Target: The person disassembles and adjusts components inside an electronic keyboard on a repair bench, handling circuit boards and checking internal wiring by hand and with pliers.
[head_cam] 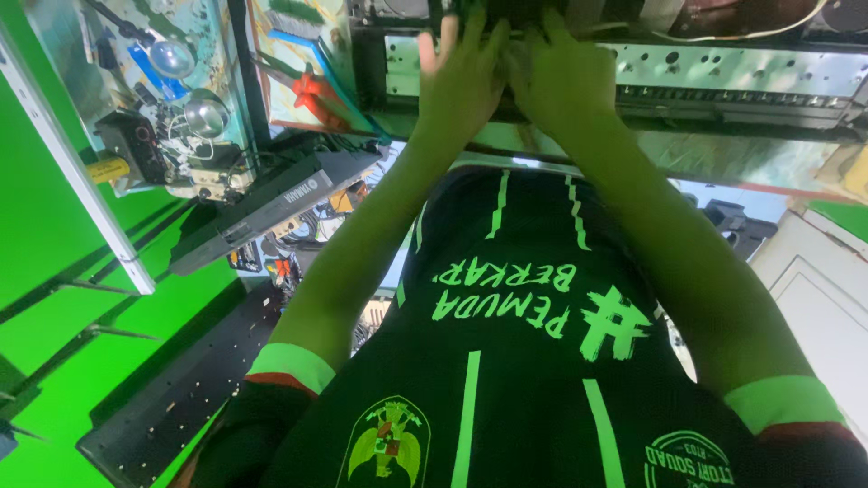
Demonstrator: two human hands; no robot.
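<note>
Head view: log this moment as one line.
left hand: flat on metal chassis, fingers spread | right hand: beside it, on chassis | holding: nothing visible | dark flat unit: left, untouched

two hands (515,77), one metal chassis (723,77), one black flat device (271,203), two shiny round bulbs (172,56)

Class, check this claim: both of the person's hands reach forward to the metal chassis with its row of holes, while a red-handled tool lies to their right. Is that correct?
Not quite. In the head view both hands, left hand and right hand, do reach to the metal chassis, but the red-handled tool lies to their left, not right.
</note>
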